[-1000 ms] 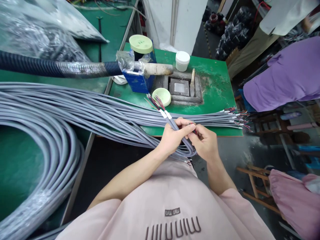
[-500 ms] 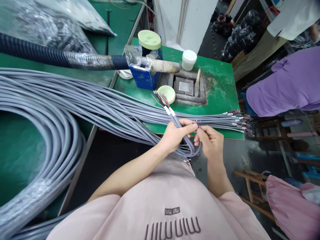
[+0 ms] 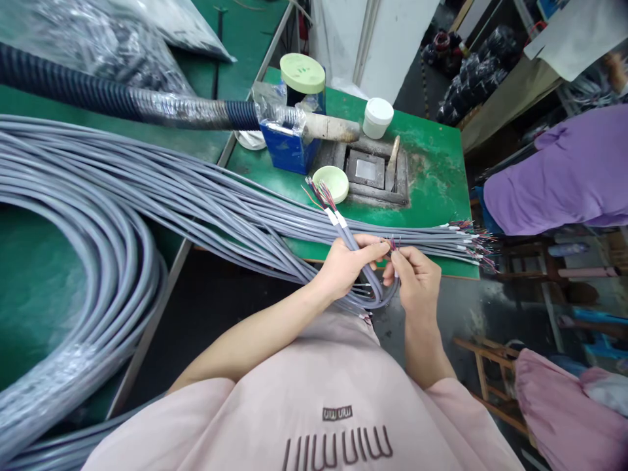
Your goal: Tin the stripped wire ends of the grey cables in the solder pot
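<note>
Item: left hand (image 3: 341,268) closed round grey cables (image 3: 349,239), right hand (image 3: 416,278) pinching fine wires (image 3: 394,244), best lightly, cables slack beneath.

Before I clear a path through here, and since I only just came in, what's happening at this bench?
Someone in a pink shirt is working on grey cables. The left hand holds cables whose stripped, coloured ends point up over the bench. The right hand meets it at another cable's thin wires, pinched in the fingers. More grey cables lie across the bench, their bare wire ends at its right side.
</note>
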